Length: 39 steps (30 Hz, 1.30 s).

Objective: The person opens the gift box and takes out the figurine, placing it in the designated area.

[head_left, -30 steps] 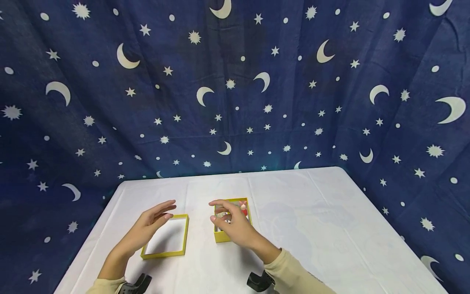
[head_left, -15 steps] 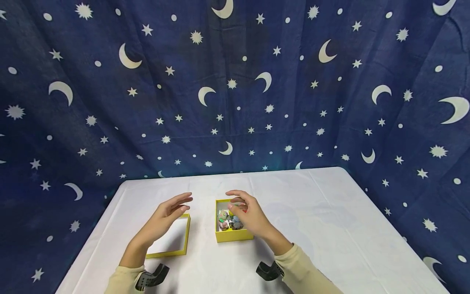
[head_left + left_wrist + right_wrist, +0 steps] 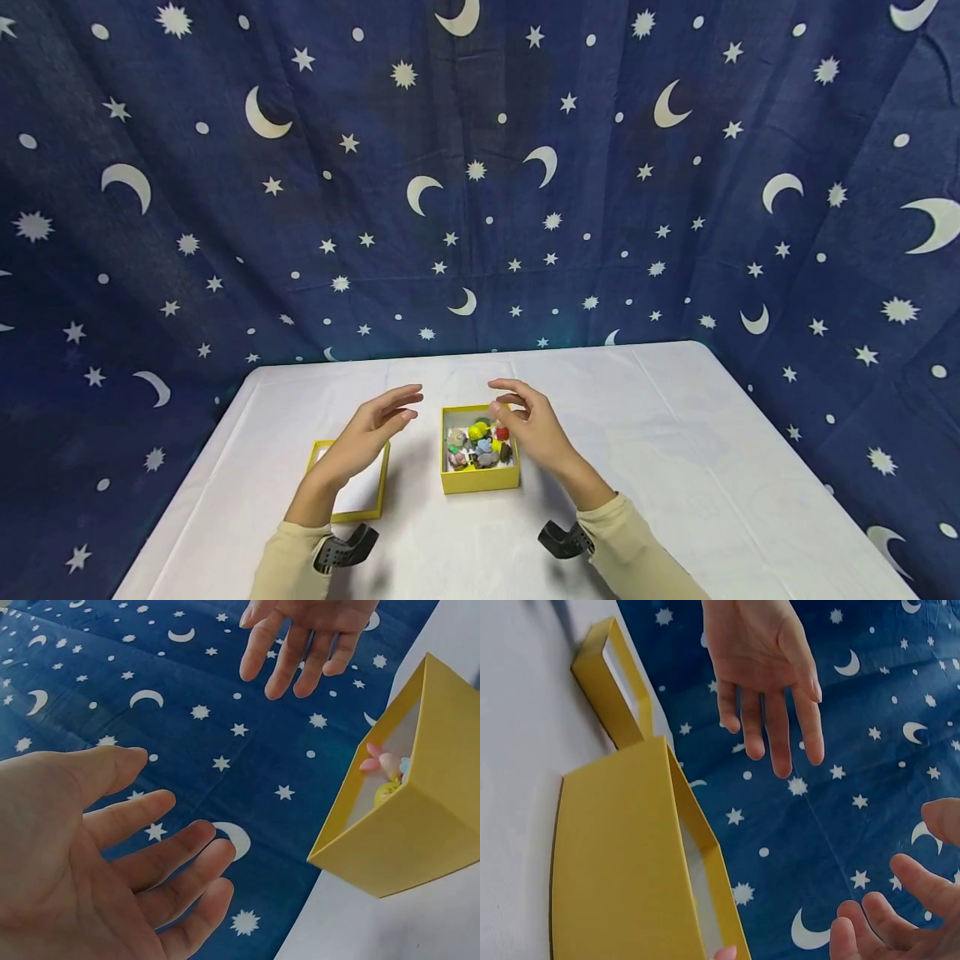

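Note:
A yellow open-topped box [image 3: 480,481] stands on the table, holding several small toy figures [image 3: 483,446] in yellow, red, grey, pink and green. My right hand [image 3: 534,427] hovers over the box's right side, its fingers loosely bent and holding nothing. To the left of the box my left hand [image 3: 367,437] hangs in the air, palm turned inward and fingers relaxed. Beneath and beside that hand lies a yellow-rimmed lid [image 3: 382,483] with its white inside facing up, partly hidden by the forearm. In the left wrist view, pink and yellow figures [image 3: 386,769] show inside the box.
A white cloth covers the table [image 3: 637,467]. Behind it hangs a dark blue curtain [image 3: 480,208] with moons and stars. Black wrist cameras [image 3: 347,550] sit on both wrists.
Both hands have moved to the right above the table, the left past the lid toward the box. The right hand has uncovered the figures. Box and lid have stayed put.

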### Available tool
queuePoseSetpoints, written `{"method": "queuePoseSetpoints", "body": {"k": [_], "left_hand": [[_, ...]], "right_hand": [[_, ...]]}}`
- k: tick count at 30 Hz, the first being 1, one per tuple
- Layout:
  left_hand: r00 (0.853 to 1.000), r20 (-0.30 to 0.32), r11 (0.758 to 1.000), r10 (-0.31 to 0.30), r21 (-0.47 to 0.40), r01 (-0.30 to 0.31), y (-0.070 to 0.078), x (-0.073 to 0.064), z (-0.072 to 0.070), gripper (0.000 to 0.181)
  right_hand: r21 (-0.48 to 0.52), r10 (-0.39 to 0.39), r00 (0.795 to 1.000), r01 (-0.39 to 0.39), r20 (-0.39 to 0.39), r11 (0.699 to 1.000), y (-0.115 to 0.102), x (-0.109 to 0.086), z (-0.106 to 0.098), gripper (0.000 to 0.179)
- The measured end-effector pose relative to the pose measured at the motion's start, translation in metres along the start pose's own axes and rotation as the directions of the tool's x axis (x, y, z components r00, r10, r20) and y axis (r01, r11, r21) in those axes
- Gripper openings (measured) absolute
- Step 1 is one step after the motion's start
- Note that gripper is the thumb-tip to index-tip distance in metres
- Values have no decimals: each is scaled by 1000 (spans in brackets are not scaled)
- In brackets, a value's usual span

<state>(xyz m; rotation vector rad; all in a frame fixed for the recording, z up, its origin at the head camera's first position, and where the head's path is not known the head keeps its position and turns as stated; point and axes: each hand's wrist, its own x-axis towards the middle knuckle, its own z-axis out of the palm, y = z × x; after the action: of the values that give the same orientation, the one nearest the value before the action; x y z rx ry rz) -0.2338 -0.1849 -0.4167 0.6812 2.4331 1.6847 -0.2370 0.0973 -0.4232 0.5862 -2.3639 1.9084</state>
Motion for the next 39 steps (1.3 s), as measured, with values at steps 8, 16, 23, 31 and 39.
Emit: {"method": "queuePoseSetpoints", "body": {"k": [8, 16, 23, 31, 39], "left_hand": [[1000, -18, 1000, -21, -5, 21, -1, 12, 14, 43], [999, -20, 1000, -26, -14, 26, -12, 18, 24, 45], [999, -28, 999, -40, 15, 40, -14, 20, 28, 46], [994, -35, 991, -102, 87, 105, -21, 23, 37, 48], [993, -2, 979, -121, 164, 120, -27, 24, 43, 51]], "right_hand": [[-39, 43, 997, -46, -60, 998, 10, 4, -7, 34], [-42, 54, 996, -57, -75, 998, 19, 6, -9, 34], [-86, 118, 990, -125, -82, 988, 32, 10, -12, 34], [-103, 153, 987, -157, -45, 982, 45, 11, -14, 35], [-172, 135, 990, -126, 43, 977, 54, 11, -8, 35]]}}
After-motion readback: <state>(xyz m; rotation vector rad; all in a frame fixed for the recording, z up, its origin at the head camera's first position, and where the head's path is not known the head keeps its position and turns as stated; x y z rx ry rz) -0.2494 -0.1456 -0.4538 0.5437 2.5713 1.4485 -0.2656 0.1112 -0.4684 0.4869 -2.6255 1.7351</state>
